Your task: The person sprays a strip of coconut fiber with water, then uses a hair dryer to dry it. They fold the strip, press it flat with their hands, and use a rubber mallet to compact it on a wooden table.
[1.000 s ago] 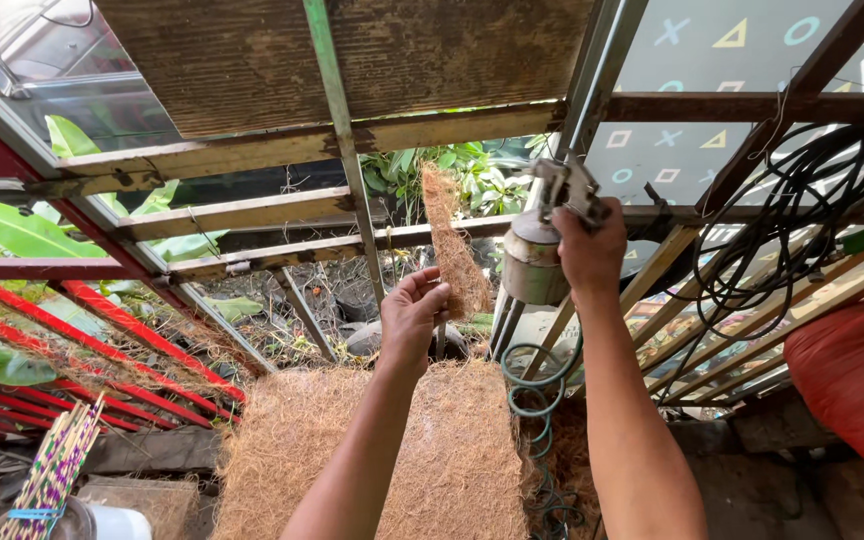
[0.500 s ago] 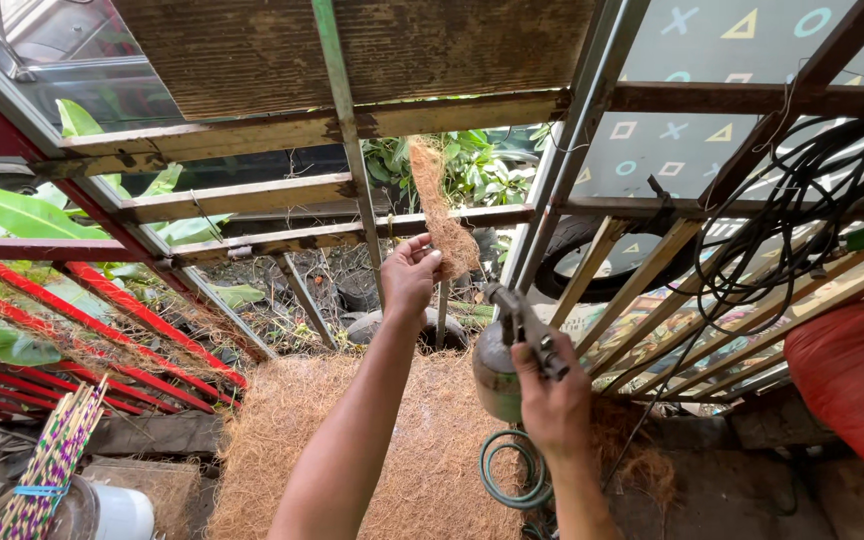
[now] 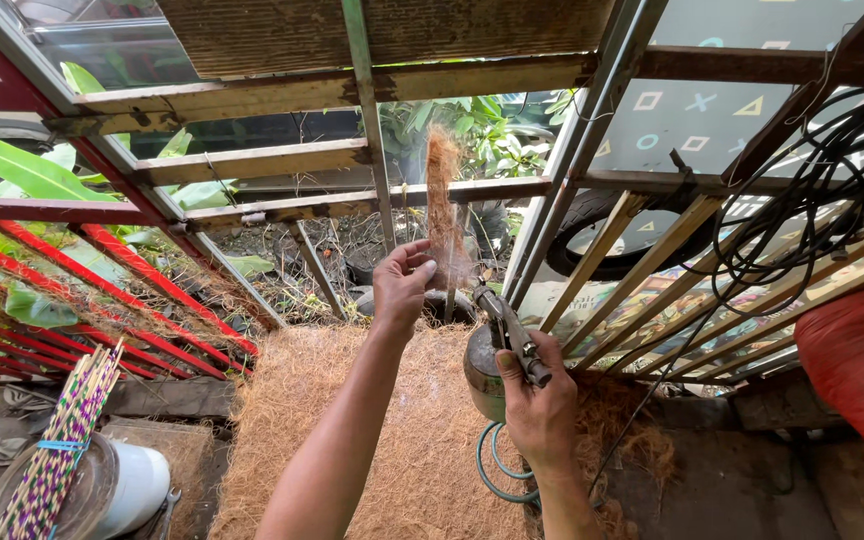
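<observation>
1. My left hand [image 3: 402,285] pinches the lower end of a brown coir fibre bundle [image 3: 442,200] between thumb and fingers. The bundle stands upright, its top reaching the wooden crossbars [image 3: 282,160] of the frame.
2. My right hand [image 3: 540,410] is closed around the handle of a metal spray gun [image 3: 504,340]. The nozzle end points up towards the bundle's base, just beside my left fingers. The gun's cup [image 3: 482,375] hangs below the gun body, left of my right hand.
3. A green hose [image 3: 492,465] loops down from the gun, below the bundle, over the coir mat [image 3: 352,430].
4. Progress, judged: bundle is in position and gun is aimed. I see no spray or mist, and no clear colour change on the fibre. I cannot tell whether the trigger is pressed. I rate the coating as not visibly begun, so the bundle's whole length looks left to do.
5. Below and left of the bundle: a white bucket [image 3: 127,485] with striped sticks [image 3: 62,450]. Right of it: black cables [image 3: 802,190] on slats.
</observation>
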